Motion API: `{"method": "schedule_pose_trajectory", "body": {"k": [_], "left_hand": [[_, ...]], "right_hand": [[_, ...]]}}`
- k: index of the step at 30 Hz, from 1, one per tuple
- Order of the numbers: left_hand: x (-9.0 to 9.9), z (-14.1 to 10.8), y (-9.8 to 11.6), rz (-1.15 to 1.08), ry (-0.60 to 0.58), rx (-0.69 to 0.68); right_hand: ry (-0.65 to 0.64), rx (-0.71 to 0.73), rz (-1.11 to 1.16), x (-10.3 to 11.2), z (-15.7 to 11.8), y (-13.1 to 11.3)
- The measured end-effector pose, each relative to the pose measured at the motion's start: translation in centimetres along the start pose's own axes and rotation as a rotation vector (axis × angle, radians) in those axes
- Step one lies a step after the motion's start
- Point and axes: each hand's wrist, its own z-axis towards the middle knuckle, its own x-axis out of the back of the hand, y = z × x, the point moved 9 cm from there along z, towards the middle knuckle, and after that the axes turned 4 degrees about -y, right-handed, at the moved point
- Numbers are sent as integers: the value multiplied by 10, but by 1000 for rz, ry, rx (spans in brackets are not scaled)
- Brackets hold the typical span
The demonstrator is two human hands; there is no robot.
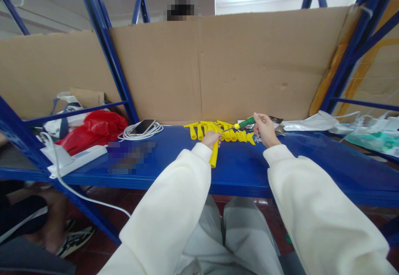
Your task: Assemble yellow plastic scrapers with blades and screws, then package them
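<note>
My left hand is closed around a yellow plastic part, whose tube-like end points down toward the shelf's front edge. In my right hand is a screwdriver with a green and yellow handle. Its thin shaft points left and reaches the yellow part at my left hand; the exact contact of the tip is too small to make out. Behind my hands, several similar yellow parts lie in a row on the blue shelf. Small silvery pieces lie beside my right hand.
A phone lies on a coiled white cable at the left, near a red bag and a white power strip. Cardboard stands behind. Plastic packages lie at the right. A person's leg shows lower left.
</note>
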Motion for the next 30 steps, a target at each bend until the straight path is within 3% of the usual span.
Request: {"method": "schedule_pose_trajectory", "body": {"k": [11, 22, 30], "left_hand": [[2, 4, -3, -3, 10, 10], [1, 3, -2, -13, 2, 14], [3, 8, -5, -15, 13, 6]], "right_hand": [[-111, -4, 96, -11, 0, -3], [39, 6, 44, 1, 0, -3], [23, 19, 17, 1, 1, -1]]}}
